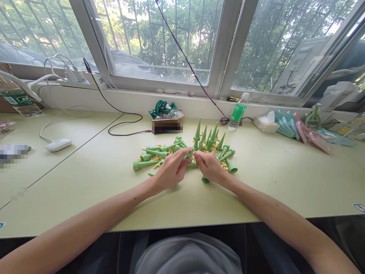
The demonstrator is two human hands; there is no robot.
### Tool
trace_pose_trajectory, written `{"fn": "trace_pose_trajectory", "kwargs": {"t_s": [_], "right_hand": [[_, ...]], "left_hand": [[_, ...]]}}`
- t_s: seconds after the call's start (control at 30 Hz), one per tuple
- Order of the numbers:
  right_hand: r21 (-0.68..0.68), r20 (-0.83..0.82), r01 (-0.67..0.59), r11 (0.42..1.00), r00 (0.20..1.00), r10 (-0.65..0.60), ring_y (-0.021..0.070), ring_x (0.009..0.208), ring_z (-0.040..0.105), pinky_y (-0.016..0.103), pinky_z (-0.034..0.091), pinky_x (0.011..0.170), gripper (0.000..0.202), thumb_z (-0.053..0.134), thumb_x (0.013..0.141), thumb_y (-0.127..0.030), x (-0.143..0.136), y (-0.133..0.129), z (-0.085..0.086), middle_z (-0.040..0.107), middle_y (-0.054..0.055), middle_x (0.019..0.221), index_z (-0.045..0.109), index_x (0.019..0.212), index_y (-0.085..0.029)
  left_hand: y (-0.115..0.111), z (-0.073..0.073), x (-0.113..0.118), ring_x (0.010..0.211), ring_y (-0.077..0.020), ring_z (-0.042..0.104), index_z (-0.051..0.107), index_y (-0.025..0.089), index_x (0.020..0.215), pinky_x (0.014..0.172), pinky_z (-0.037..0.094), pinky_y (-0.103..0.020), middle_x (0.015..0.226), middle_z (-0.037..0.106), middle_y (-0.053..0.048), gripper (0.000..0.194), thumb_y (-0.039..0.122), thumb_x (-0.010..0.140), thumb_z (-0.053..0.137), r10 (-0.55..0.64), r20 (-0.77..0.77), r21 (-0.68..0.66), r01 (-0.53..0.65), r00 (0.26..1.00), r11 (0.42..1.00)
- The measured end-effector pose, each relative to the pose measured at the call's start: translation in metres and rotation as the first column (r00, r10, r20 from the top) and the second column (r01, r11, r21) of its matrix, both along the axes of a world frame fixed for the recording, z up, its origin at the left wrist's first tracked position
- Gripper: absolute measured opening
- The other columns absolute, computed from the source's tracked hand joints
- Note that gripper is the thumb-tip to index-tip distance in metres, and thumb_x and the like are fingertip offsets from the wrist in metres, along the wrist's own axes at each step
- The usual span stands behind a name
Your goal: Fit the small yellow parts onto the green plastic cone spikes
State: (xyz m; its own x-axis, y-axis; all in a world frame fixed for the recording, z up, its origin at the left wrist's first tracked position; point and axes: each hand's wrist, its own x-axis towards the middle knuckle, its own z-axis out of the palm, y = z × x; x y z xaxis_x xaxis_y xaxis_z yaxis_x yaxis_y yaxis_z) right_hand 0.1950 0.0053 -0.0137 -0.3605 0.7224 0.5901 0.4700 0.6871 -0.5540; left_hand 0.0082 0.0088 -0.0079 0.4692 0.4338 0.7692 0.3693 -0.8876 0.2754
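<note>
Near the middle of the table my left hand [172, 170] is closed around a green plastic cone spike [190, 153], mostly hidden by the fingers. My right hand [210, 166] meets it from the right with thumb and forefinger pinched together; whatever lies between those fingertips is too small and covered to name. Behind the hands several green spikes [211, 140] stand upright, points up, with small yellow valve pieces by them. More green spikes [145, 164] lie in a heap to the left, others [231, 166] to the right. A green threaded cap end [205, 180] shows under my right wrist.
Behind the pile sits a small carton [168, 118] with green and clear plastic, and a water bottle [238, 112] stands right of it. A tissue box [265, 122] and bagged items [309, 133] are at far right. A white mouse-like device [58, 144] and cables lie left.
</note>
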Motion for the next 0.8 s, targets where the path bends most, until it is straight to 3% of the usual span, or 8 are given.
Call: {"fn": "trace_pose_trajectory", "kwargs": {"t_s": [0.17, 0.8], "right_hand": [[-0.031, -0.017, -0.004, 1.0, 1.0, 0.003, 0.0092, 0.054, 0.037, 0.023, 0.029, 0.055, 0.038, 0.033, 0.103, -0.035, -0.0008, 0.0009, -0.0019, 0.043, -0.004, 0.06, 0.038, 0.068, -0.02], [-0.033, -0.028, -0.02, 0.999, 0.999, 0.019, 0.0095, 0.055, 0.035, 0.024, 0.03, 0.055, 0.038, 0.035, 0.103, -0.037, -0.0003, 0.0022, -0.0045, 0.041, -0.004, 0.06, 0.038, 0.069, -0.02]], "left_hand": [[-0.0013, 0.0027, 0.001, 0.061, -0.0101, 0.049, 0.051, 0.02, 0.123, 0.062, 0.045, -0.021, 0.085, 0.062, -0.002, 0.03, 0.011, 0.094, 0.048, -0.003, -0.021, 0.002, 0.003, 1.0, 1.0], [-0.0014, 0.0021, 0.0, 0.059, -0.0098, 0.046, 0.052, 0.022, 0.122, 0.059, 0.042, -0.021, 0.085, 0.059, -0.002, 0.029, 0.012, 0.094, 0.048, -0.011, -0.049, -0.015, 0.011, 0.999, 1.0]]}}
